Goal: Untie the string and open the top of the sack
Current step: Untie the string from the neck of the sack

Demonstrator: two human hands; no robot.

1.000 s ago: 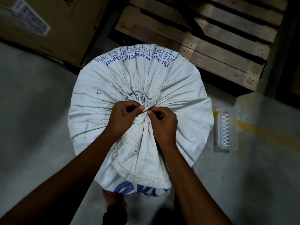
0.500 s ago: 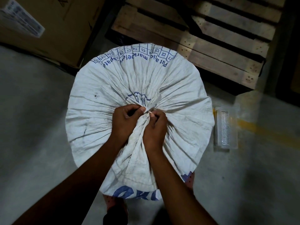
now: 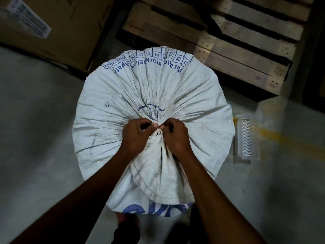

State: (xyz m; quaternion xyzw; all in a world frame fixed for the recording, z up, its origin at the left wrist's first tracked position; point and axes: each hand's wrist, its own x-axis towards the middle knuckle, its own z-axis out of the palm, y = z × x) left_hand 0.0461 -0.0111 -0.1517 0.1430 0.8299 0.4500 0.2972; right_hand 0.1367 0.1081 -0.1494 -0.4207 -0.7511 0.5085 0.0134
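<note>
I stand over a big white sack [image 3: 153,95] that sits upright on the grey floor [image 3: 35,138], just in front of my feet. Its top is gathered into many folds that all run to one tight neck near the middle, and the loose end of the cloth falls toward me between my arms. My left hand [image 3: 136,136] is closed at the left side of this neck, with the thumb and the fingertips pinching at the knot. My right hand [image 3: 176,135] is closed at the right side, and its fingertips touch the same spot, so both hands nearly meet. The string [image 3: 158,133] is only a small pale bunch between my fingertips; I cannot tell if it is loose or tight. The top of the sack is not open. Behind the sack lies a wooden pallet [image 3: 228,55], and at the far left stands a cardboard box [image 3: 58,27]. To the right of the sack, on the floor, lies a clear plastic tray [image 3: 246,138], beside a yellow line [image 3: 290,143].
</note>
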